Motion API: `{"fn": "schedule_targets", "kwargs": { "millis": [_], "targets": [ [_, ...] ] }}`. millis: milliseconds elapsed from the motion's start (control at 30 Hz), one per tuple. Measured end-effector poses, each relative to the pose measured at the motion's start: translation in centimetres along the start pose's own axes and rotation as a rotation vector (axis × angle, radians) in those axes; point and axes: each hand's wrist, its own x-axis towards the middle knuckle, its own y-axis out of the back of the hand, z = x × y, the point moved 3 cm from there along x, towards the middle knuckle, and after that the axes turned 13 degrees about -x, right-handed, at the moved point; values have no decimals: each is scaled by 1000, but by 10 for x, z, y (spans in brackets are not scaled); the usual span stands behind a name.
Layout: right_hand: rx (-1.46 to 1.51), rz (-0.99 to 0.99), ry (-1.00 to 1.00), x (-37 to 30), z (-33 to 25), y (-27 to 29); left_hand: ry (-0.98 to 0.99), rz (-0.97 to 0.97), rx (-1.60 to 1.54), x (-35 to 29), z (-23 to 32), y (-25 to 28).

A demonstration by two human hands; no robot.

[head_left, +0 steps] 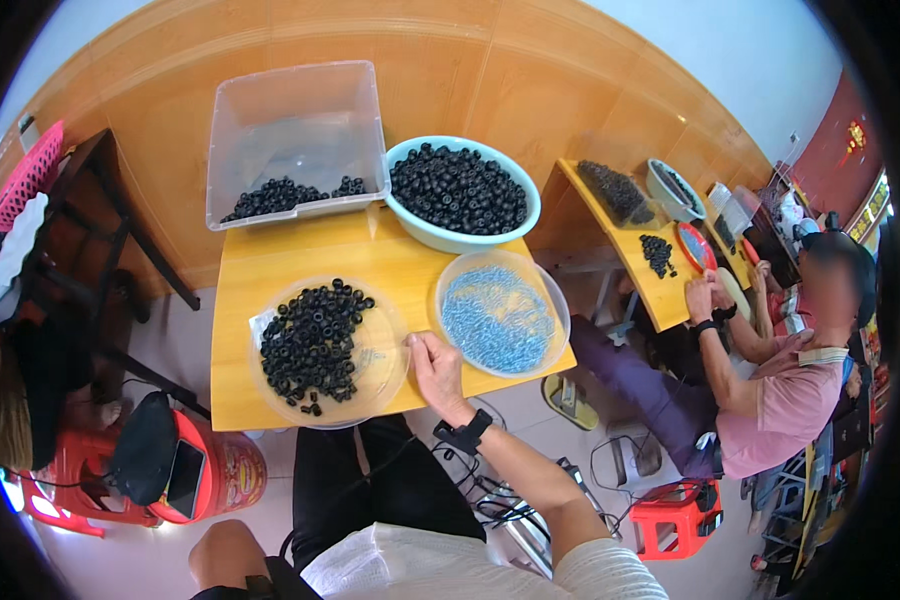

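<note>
Right hand [437,372]: yours, at the bead tray's [378,352] 3 o'clock rim; fingers curled, thumb drawn against them; whether a piece is pinched, you cannot tell from this view.
Left hand: out of view.
Beads [315,335], black: heaped in that tray, 9 o'clock from your right hand.
Slivers [485,310], blue: in the second tray [490,258], 2 o'clock.
Bowl [440,237], more beads: 12 o'clock.
Bin [300,105], part-filled: 11 o'clock.
Handling, as judged: beads likely roll; you do best pinching lightly, working above the bead tray's bare side.
</note>
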Motion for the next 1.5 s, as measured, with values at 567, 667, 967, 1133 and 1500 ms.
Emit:
{"fn": "schedule_targets", "kwargs": {
  "millis": [567, 667, 967, 1133, 1500],
  "targets": [
    [-69, -25, 6, 0, -4, -1, 56, 16, 87, 1, 7, 5],
    [-27, -25, -17, -3, -6, -1, 63, 24, 106, -1, 10, 5],
    [-110, -32, 40, -3, -5, -2, 89, 62, 143, -1, 13, 5],
    [-112, -33, 50, 0, -5, -1, 101, 84, 160, 0, 15, 5],
    [-117, -62, 50, -1, -8, -4, 110, 192, 275, -3, 29, 19]
  ]
}}
